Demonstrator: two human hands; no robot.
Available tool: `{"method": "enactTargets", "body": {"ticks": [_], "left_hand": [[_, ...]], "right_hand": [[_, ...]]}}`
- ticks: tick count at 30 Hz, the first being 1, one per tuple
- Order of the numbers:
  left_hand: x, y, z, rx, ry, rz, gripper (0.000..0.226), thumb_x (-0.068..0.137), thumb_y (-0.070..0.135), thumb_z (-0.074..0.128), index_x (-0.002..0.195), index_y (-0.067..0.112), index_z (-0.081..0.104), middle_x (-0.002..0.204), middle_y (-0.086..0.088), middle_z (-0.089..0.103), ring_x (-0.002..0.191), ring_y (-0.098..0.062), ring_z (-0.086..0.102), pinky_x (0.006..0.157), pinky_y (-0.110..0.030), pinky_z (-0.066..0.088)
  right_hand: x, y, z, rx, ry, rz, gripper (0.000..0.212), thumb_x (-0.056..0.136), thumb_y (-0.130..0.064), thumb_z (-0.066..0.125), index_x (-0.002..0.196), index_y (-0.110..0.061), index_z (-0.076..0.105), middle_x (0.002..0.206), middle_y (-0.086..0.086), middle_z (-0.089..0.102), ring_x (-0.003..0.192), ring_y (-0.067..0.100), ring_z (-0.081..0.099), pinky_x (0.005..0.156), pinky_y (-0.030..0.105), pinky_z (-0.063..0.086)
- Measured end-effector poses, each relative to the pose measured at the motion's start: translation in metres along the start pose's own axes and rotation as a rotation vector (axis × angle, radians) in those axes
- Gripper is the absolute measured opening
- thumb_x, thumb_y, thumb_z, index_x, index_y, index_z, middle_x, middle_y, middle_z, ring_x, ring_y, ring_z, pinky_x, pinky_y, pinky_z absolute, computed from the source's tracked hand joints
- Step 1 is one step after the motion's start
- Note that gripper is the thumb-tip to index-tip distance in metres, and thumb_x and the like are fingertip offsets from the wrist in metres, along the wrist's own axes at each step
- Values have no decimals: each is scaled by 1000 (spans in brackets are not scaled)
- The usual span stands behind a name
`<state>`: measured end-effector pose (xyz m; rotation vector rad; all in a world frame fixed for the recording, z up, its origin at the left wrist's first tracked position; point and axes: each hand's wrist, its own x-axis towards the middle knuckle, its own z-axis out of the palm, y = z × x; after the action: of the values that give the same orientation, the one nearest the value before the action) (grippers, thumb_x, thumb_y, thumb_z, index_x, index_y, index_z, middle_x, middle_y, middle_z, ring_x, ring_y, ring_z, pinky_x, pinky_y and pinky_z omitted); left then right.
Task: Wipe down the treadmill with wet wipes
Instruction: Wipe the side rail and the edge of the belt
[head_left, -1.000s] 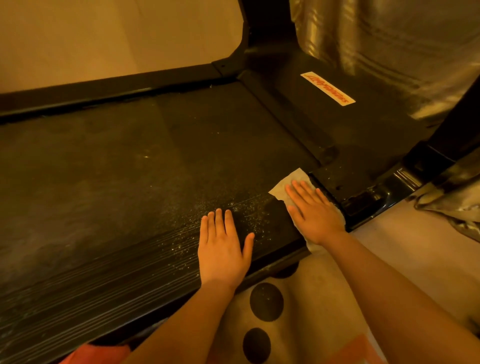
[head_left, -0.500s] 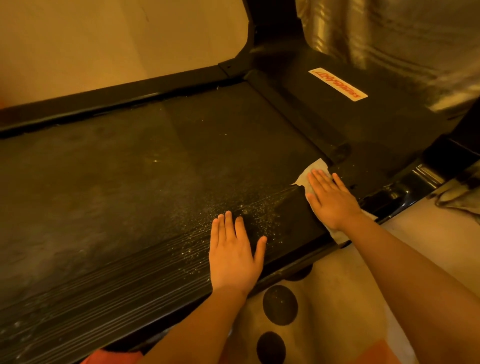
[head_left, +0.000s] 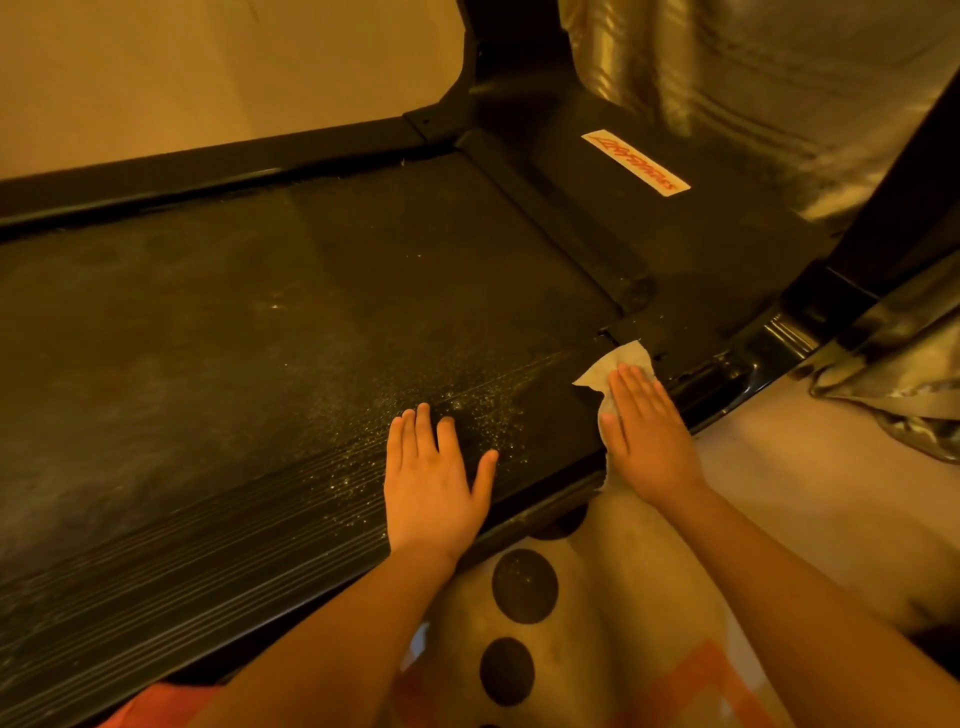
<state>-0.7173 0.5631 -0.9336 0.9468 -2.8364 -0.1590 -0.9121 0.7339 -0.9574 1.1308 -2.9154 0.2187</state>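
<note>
The black treadmill deck (head_left: 218, 332) fills the left and middle of the head view, dusty and speckled with pale crumbs near its ribbed near side rail. My right hand (head_left: 647, 434) lies flat with straight fingers on a white wet wipe (head_left: 618, 364), pressing it onto the near rail where the deck meets the motor cover. The wipe sticks out beyond my fingertips and hangs a little over the rail's edge. My left hand (head_left: 434, 483) rests flat on the rail, fingers spread, holding nothing.
The black motor cover (head_left: 717, 249) carries a white sticker with red lettering (head_left: 635, 162). A dark upright post (head_left: 904, 192) rises at the right. Shiny crumpled fabric (head_left: 904, 374) lies beside it. Spotted cloth (head_left: 524, 587) covers my knees below the rail.
My right hand has slid the wipe along the rail toward the motor cover. My left hand has stayed flat on the rail. The camera has shifted slightly.
</note>
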Motion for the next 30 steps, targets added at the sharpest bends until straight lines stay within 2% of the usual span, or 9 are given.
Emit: {"method": "enactTargets", "body": {"ticks": [3,5,10,14,18,24,30], "left_hand": [[0,0,0,-1,-4,2,79,94,62,14,136,7,51,149,-22,41,143,-34,32,121,-44,14],[0,0,0,6,0,4,78,94,63,14,137,7,49,150,-22,39,143,-34,30,121,-43,11],[1,0,1,13,-7,8,79,94,64,12,141,9,44,153,-21,34,146,-33,24,121,-42,4],[0,1,0,15,-9,9,80,94,64,11,141,9,44,153,-21,33,146,-33,24,120,-41,2],[-1,1,-1,16,-4,7,79,94,63,13,139,8,46,151,-22,36,144,-34,28,121,-42,7],[0,0,-1,13,-10,16,78,95,63,13,139,7,46,151,-23,36,145,-35,27,121,-43,8],[0,1,-2,7,-19,15,80,93,64,10,140,8,44,153,-22,33,146,-34,24,122,-44,8]], "right_hand": [[-15,6,10,24,92,-4,70,99,-47,2,150,-5,27,157,12,25,148,21,15,121,37,9],[-23,2,18,61,163,25,65,101,-43,8,149,-4,29,156,13,28,147,20,14,121,40,11],[-31,-24,32,255,273,133,63,100,-40,12,150,-6,29,158,9,25,148,17,11,122,42,8],[-25,-74,33,433,418,361,63,95,-44,22,146,-9,39,155,7,32,148,19,13,120,40,2],[-19,-94,33,528,486,465,60,94,-39,22,143,-15,44,154,3,34,148,18,12,119,38,-2],[-13,-62,39,557,507,457,63,95,-40,17,149,-12,34,158,5,26,149,17,7,119,38,-2],[-9,-71,40,674,542,633,58,101,-35,21,155,-16,13,163,3,6,149,16,-4,120,38,-1]]}}
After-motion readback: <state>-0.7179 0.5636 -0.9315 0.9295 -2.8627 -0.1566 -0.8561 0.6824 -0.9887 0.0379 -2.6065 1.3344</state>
